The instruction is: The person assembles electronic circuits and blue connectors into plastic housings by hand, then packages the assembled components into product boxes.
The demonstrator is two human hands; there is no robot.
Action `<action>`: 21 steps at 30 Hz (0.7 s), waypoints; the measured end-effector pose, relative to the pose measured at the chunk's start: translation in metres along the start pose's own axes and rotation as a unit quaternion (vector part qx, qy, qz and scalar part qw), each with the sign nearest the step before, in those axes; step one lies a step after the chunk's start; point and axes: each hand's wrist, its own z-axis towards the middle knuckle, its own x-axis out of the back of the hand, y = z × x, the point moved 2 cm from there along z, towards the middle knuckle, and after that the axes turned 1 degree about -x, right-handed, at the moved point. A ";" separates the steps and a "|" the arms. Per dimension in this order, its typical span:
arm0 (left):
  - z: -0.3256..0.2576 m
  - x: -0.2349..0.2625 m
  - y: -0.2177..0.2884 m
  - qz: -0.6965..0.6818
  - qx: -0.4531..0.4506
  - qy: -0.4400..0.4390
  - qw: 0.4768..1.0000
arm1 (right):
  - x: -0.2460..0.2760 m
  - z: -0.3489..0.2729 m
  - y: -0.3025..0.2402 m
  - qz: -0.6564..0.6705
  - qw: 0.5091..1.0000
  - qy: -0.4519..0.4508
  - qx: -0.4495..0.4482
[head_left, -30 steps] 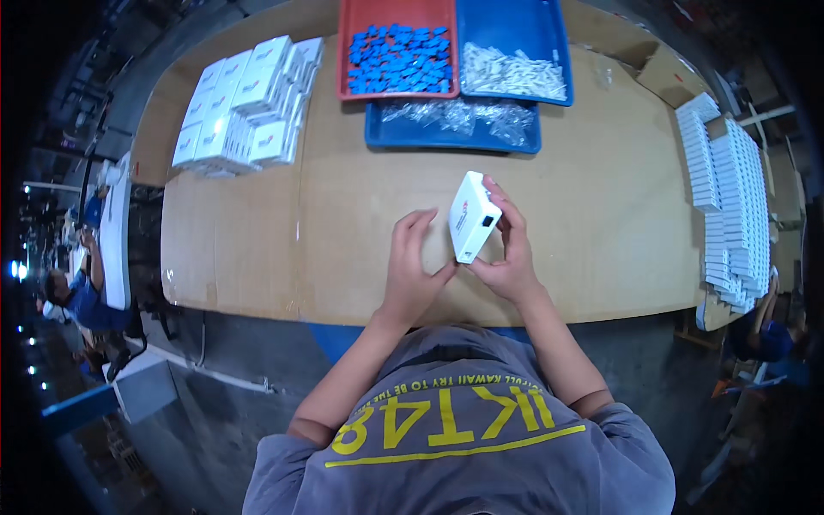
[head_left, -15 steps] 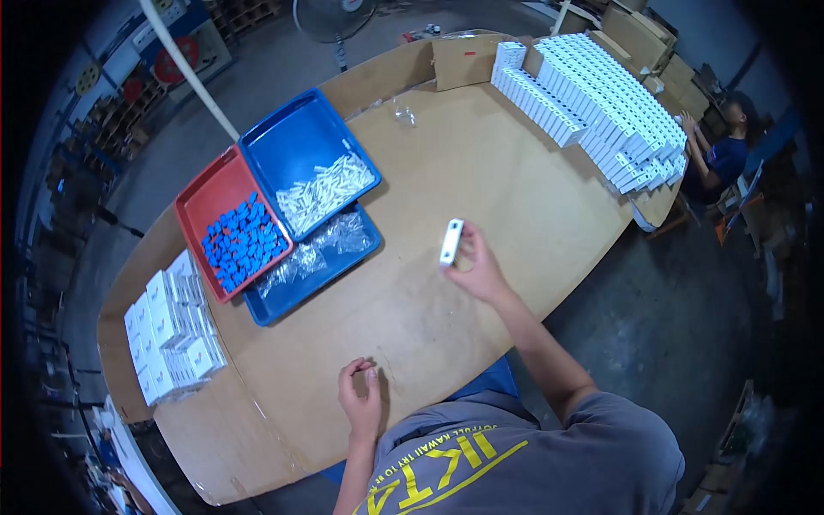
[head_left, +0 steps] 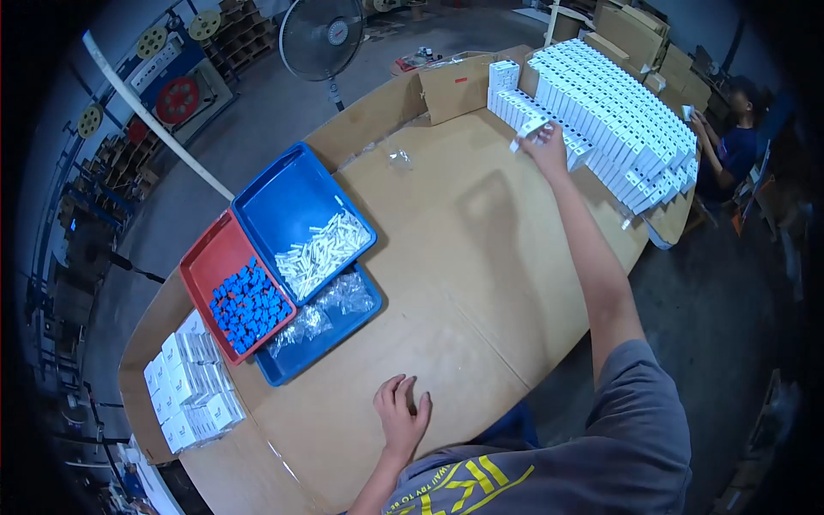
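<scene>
My right hand (head_left: 547, 144) is stretched far out and grips a small white box (head_left: 530, 131), holding it at the near edge of a big stack of white boxes (head_left: 614, 124) on the table's far right. Close to my body, my left hand (head_left: 401, 416) lies flat on the brown cardboard-covered table (head_left: 463, 283), fingers spread, holding nothing.
A blue tray of white parts (head_left: 296, 215), a red tray of blue pieces (head_left: 227, 283) and a blue tray of clear bags (head_left: 322, 330) sit left. More white boxes (head_left: 189, 386) lie near left. Another person (head_left: 730, 142) stands at far right. A fan (head_left: 324, 39) stands beyond the table.
The white box went from both hands in front of me out to the right stack in my right hand. My left hand dropped flat onto the table. The view turned right.
</scene>
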 end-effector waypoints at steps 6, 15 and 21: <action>0.004 0.003 0.000 0.054 0.014 -0.037 0.998 | -0.038 0.096 -0.015 -0.111 0.993 0.032 0.002; 0.004 -0.008 -0.015 0.099 0.025 -0.077 0.992 | -0.080 0.187 0.025 -0.123 0.992 0.022 -0.002; 0.002 -0.011 -0.023 0.105 0.030 -0.082 0.991 | -0.106 0.209 0.046 -0.178 0.983 0.042 0.005</action>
